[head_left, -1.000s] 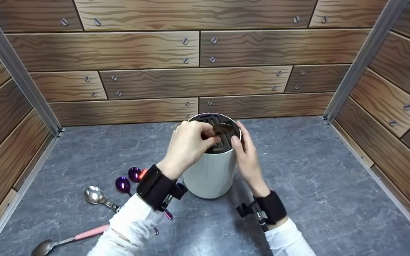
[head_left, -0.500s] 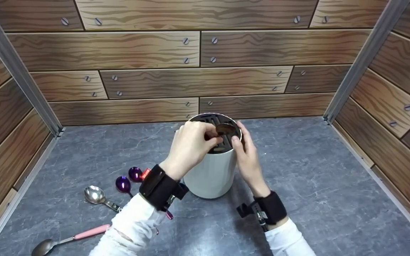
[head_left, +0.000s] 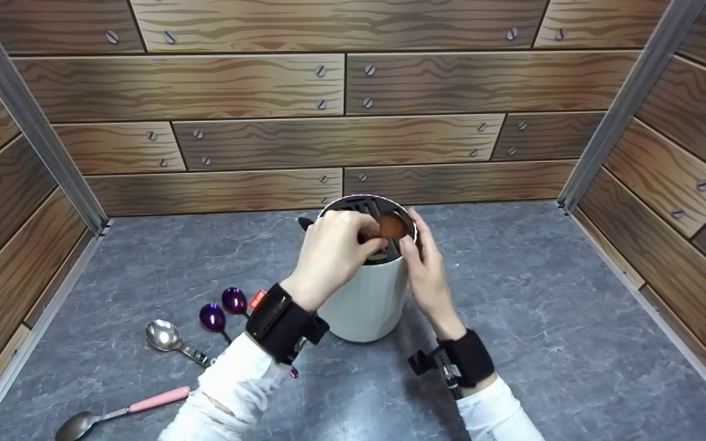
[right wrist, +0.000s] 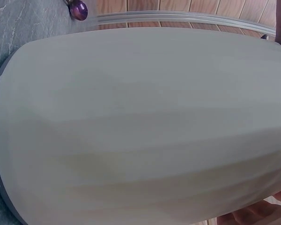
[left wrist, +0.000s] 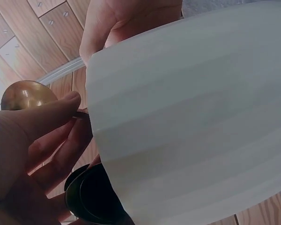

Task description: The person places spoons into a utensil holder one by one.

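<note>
Grey stone-look counter (head_left: pixel 512 318), wood-plank walls. White ribbed cylindrical holder with a black slotted insert (head_left: pixel 362 300) stands mid-counter. Left hand (head_left: pixel 331 257) pinches a copper-bowled spoon (head_left: pixel 391 226) over the slots; right hand (head_left: pixel 423 269) lies against the rim, fingers fairly straight. Risk: a missed slot could jam the handle, and sideways force could tip the holder.

White long sleeves (head_left: pixel 230 392) cover both forearms at lower centre. Each wrist bears a black strap (head_left: pixel 276 321) with a small black camera mount (head_left: pixel 429 364)
</note>
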The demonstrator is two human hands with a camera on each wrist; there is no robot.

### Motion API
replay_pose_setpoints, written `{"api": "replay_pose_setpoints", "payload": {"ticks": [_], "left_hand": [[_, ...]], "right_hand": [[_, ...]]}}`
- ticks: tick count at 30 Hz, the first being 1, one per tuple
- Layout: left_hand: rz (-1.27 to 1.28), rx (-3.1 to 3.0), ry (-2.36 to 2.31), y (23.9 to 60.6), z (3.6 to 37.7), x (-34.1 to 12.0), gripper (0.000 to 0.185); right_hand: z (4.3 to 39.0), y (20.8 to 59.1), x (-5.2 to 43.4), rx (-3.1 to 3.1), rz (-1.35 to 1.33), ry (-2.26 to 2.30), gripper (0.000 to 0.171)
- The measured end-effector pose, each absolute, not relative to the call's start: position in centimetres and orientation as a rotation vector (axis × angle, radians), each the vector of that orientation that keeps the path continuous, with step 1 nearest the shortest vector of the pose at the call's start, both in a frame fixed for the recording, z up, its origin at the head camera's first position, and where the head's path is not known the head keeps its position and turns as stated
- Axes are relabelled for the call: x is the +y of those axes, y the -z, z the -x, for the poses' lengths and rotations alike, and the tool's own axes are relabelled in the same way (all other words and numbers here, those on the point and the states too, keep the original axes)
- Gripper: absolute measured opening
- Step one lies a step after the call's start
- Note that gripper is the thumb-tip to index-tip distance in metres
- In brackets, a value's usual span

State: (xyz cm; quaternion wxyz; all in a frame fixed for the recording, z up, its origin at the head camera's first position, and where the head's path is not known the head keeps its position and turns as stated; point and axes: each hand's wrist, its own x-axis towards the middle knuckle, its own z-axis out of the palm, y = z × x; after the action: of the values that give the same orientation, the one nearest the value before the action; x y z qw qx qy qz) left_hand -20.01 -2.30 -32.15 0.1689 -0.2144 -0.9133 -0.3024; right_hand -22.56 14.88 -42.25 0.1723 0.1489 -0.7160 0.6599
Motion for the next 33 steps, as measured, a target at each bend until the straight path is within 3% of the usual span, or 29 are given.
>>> {"api": "replay_pose_setpoints", "payload": {"ticks": [22,33], "left_hand": [[0.663,-2.615,0.887,32.3,19.5,-2.8,0.010],[0.709,-2.449,0.953,32.2,18.0,-5.0,0.027]], "right_hand": [[22.3,42.2,14.8,-2.040,-0.399,-1.903,0.057],[22.4,42.1,14.8,-2.024,-0.396,-1.904,0.056]]}}
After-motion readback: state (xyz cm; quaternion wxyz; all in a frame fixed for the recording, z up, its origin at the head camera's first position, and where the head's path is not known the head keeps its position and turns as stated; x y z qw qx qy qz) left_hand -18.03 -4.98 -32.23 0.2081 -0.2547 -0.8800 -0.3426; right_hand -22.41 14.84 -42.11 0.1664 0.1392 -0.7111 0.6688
